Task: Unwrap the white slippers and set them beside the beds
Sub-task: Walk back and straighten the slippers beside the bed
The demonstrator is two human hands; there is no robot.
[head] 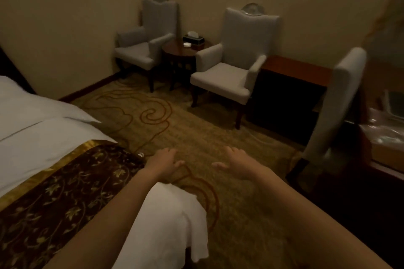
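No white slippers show in this view. My left hand and my right hand are stretched out in front of me, palms down, fingers apart, holding nothing. They hover over the patterned carpet just past the corner of a bed. The bed has white sheets and a dark brown and gold runner across its foot. My left forearm crosses the bed's white corner.
Two grey armchairs stand against the far wall with a small round wooden table between them, holding a tissue box. A low dark bench, another grey chair and a desk with plastic-wrapped items line the right side.
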